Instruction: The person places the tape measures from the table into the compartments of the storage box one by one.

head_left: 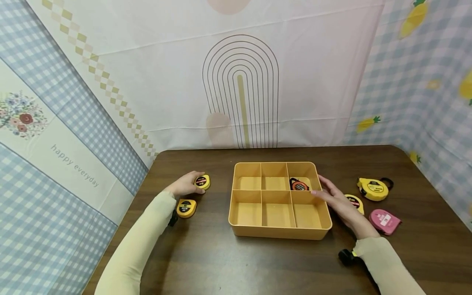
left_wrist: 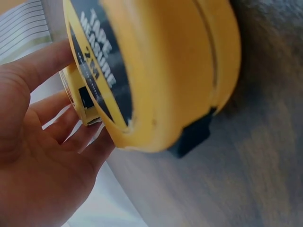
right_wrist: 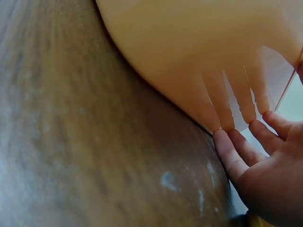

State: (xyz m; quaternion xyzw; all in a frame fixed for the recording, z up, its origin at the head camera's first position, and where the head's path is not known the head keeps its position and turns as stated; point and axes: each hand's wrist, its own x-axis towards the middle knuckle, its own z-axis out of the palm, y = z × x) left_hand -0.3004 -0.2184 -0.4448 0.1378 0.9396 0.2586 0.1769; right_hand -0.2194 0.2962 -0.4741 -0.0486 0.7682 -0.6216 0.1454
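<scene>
My left hand [head_left: 183,185] holds a yellow tape measure [head_left: 202,182] between thumb and fingers at the table's left. Just below that hand lies an orange-yellow tape measure [head_left: 186,208], which fills much of the left wrist view and partly hides the held one [left_wrist: 75,92]. At the right side of a yellow six-compartment box [head_left: 271,232], my right hand [head_left: 341,205] grips the wall. Its thumb lies over the rim, and its fingertips [right_wrist: 229,146] press the outer face in the right wrist view. An orange-and-black tape measure [head_left: 299,185] sits in the box's back right compartment.
Right of the box lie a yellow tape measure [head_left: 355,203] partly behind my right hand, a larger yellow one [head_left: 374,189] with a black strap, and a pink one [head_left: 384,221]. The brown table [head_left: 236,266] meets a hanging cloth [head_left: 177,90] at its back edge.
</scene>
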